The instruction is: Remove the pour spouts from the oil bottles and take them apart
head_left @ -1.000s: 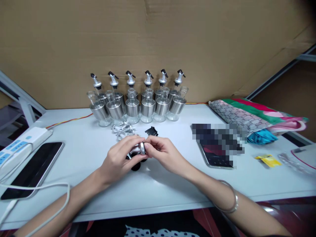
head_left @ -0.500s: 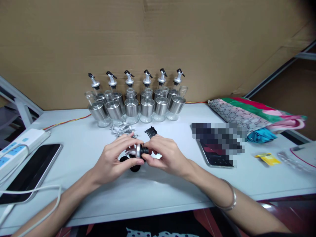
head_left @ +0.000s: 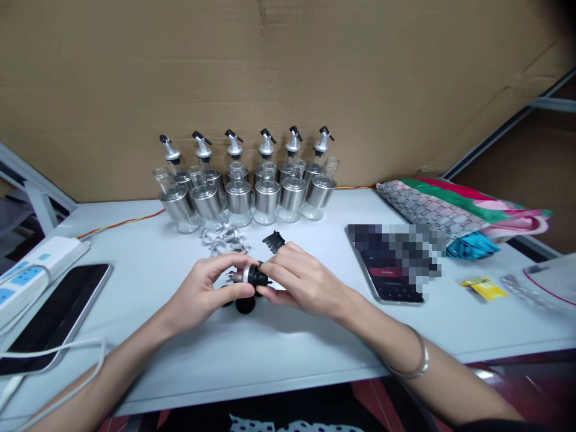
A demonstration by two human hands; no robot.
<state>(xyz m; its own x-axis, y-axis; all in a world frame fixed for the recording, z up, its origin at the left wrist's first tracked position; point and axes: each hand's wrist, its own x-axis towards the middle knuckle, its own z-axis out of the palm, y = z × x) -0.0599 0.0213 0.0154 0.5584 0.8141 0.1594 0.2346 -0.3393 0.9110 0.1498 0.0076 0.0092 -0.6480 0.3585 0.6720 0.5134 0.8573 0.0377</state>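
Between my two hands, low over the table, is a silver pourer spout [head_left: 246,275] lying on its side, its black ribbed stopper to the right. My left hand [head_left: 211,288] grips its metal collar with thumb and fingers. My right hand [head_left: 297,279] pinches at the black stopper end; its fingertips are partly hidden. Just below lies a black round stopper [head_left: 245,304], with another partly covered by my left hand. Behind my hands are a pile of silver spout parts [head_left: 222,237] and a bunch of small black levers [head_left: 273,240].
Glass-and-steel bottles [head_left: 238,195] stand in two rows at the back, the rear ones topped with spouts. A phone [head_left: 58,318] and a power strip [head_left: 36,264] lie left. Right are another phone [head_left: 400,294], a patterned bag [head_left: 418,207] and a yellow packet [head_left: 488,288].
The spout has turned slightly, so more of its black stopper shows. My right fingers have shifted along the stopper, while my left hand keeps its hold.
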